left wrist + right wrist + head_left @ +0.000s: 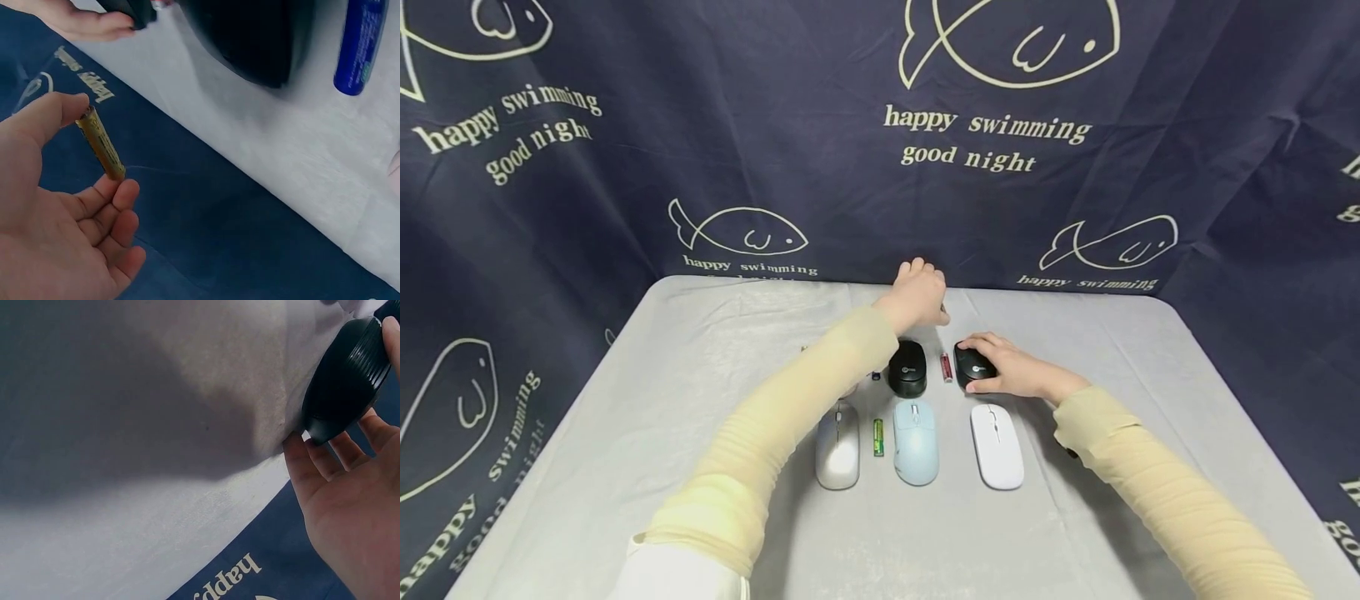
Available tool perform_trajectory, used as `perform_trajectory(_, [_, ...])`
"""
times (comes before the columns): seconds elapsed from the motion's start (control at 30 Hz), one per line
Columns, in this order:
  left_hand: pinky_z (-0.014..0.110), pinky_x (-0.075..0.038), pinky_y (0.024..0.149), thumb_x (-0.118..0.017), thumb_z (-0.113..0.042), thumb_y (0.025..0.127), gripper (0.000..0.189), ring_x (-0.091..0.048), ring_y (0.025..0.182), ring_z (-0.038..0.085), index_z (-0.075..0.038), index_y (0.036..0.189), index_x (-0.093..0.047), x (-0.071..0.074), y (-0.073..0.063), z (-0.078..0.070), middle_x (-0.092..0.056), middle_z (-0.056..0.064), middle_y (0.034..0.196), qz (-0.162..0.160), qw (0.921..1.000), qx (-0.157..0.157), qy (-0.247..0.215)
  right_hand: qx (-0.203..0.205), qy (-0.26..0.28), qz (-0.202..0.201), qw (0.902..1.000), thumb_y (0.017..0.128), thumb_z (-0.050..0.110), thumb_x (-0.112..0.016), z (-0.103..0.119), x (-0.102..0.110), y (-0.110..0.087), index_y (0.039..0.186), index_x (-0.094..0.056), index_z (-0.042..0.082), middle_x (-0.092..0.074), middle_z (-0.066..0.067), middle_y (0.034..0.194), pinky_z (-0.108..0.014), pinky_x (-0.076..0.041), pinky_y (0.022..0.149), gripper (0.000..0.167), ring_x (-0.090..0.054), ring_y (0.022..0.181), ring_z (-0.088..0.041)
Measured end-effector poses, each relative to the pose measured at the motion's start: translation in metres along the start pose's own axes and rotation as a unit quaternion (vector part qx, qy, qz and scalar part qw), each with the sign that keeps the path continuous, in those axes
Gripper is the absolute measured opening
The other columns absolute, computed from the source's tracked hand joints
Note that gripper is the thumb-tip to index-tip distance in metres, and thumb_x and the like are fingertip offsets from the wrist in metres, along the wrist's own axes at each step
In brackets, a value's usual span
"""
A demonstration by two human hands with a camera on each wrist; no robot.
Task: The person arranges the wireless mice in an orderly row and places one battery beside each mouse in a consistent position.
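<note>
My left hand [917, 293] is above the far side of the table, pinching a small gold battery [103, 145] end to end between thumb and fingertip. In the head view that battery is hidden behind the hand. My right hand [1017, 368] holds a black mouse [972, 367] at the right of the back row, thumb on its near side and fingers round its far side. The same mouse [347, 381] shows in the right wrist view. Left of it lies a red battery [946, 367], then a second black mouse [907, 369].
The front row has a greyish-white mouse [838, 454], a green battery [878, 437], a light blue mouse [916, 446] and a white mouse [997, 447]. A blue battery [360, 50] lies left of the second black mouse. Dark fish-print curtain [880, 192] hangs behind the grey-clothed table [1105, 333].
</note>
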State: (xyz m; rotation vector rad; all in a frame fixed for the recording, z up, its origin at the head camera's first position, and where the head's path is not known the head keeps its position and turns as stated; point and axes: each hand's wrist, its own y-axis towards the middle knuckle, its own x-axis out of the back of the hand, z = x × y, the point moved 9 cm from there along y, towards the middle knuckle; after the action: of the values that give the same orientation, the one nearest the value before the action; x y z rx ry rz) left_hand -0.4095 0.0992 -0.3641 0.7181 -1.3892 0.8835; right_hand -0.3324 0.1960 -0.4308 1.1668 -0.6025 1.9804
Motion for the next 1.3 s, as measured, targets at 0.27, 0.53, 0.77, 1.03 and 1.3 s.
perform_trajectory(0.27, [0.036,-0.031,0.092,-0.062,-0.053,0.081,0.053,-0.037,0.108,0.021,-0.013,0.115,-0.054,0.012,-0.020,-0.012,-0.052,0.003,0.113,-0.017,0.9996,-0.022,0.009,0.001,-0.001,0.001,1.0000,0.080,0.030,-0.074,-0.003,-0.002,0.001,0.133,-0.044,0.000,-0.040,-0.022,0.136,-0.054,-0.033,0.103,0.068,-0.038,0.126,-0.038])
perform_trajectory(0.53, [0.036,-0.031,0.090,-0.063,-0.056,0.080,0.058,-0.038,0.106,0.021,-0.011,0.117,-0.054,0.025,-0.045,-0.026,-0.052,0.003,0.111,-0.047,0.9980,-0.041,0.016,-0.004,0.004,0.003,1.0000,0.080,0.031,-0.074,-0.005,-0.002,0.001,0.133,-0.044,0.000,-0.040,-0.021,0.137,-0.054,-0.032,0.103,0.069,-0.037,0.127,-0.039])
perform_trajectory(0.77, [0.034,-0.031,0.088,-0.062,-0.058,0.080,0.060,-0.038,0.103,0.019,-0.011,0.117,-0.055,0.032,-0.068,-0.039,-0.052,0.002,0.111,-0.059,0.9962,-0.055,0.033,-0.001,-0.001,0.002,1.0000,0.081,0.033,-0.073,-0.006,-0.002,0.001,0.132,-0.045,0.002,-0.040,-0.022,0.137,-0.055,-0.032,0.103,0.066,-0.037,0.127,-0.040])
perform_trajectory(1.03, [0.033,-0.031,0.088,-0.062,-0.059,0.080,0.062,-0.039,0.105,0.018,-0.011,0.118,-0.055,0.028,-0.088,-0.055,-0.054,0.002,0.114,-0.065,0.9947,-0.079,0.013,-0.009,0.007,0.005,0.9999,0.081,0.031,-0.073,-0.005,0.001,0.001,0.135,-0.042,-0.001,-0.037,-0.024,0.139,-0.058,-0.030,0.104,0.070,-0.035,0.128,-0.043])
perform_trajectory(1.3, [0.031,-0.031,0.085,-0.061,-0.061,0.079,0.071,-0.039,0.101,0.016,-0.008,0.126,-0.053,0.011,-0.106,-0.072,-0.054,0.001,0.114,-0.062,0.9932,-0.098,-0.013,-0.018,-0.004,0.024,0.9995,0.084,0.030,-0.070,-0.005,-0.003,0.000,0.142,-0.032,-0.005,-0.031,-0.027,0.143,-0.059,-0.026,0.106,0.078,-0.030,0.131,-0.046])
